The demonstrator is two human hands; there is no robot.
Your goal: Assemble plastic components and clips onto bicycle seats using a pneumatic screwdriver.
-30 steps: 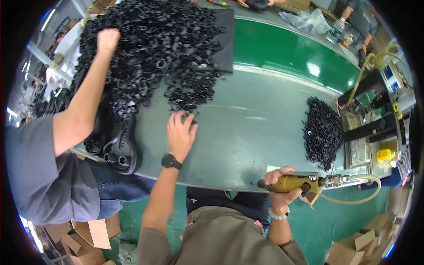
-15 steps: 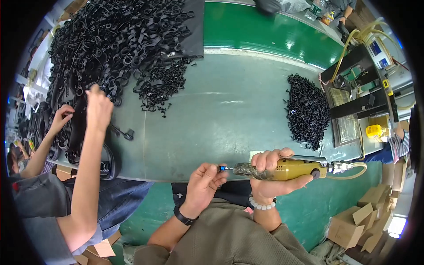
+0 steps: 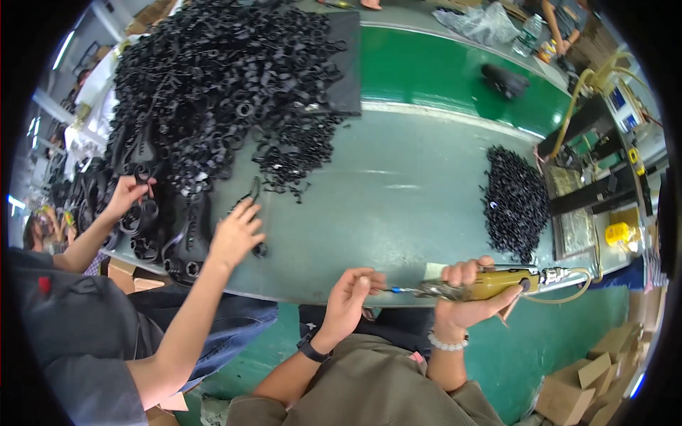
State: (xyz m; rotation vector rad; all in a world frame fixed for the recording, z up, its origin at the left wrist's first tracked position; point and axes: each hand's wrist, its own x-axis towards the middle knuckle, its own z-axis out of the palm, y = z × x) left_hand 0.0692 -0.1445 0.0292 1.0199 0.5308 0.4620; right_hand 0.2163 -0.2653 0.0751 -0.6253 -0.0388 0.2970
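Right hand [image 3: 465, 295]: grip wrapped fully around a yellow rotary tool [image 3: 490, 282], held level just off the near edge of the worktop [image 3: 398, 192], tip pointing at the left hand. Left hand [image 3: 352, 295]: fingertips pressed together at the tool's tip, pinching something too small to identify (possibly a small black part). An air hose [image 3: 568, 287] leaves the tool's rear. A small pile of black parts [image 3: 515, 202] lies toward the worktop's right edge; a large heap of black parts [image 3: 220, 92] covers the far left corner. A co-worker's hand [image 3: 234, 234] rests at the left near edge.
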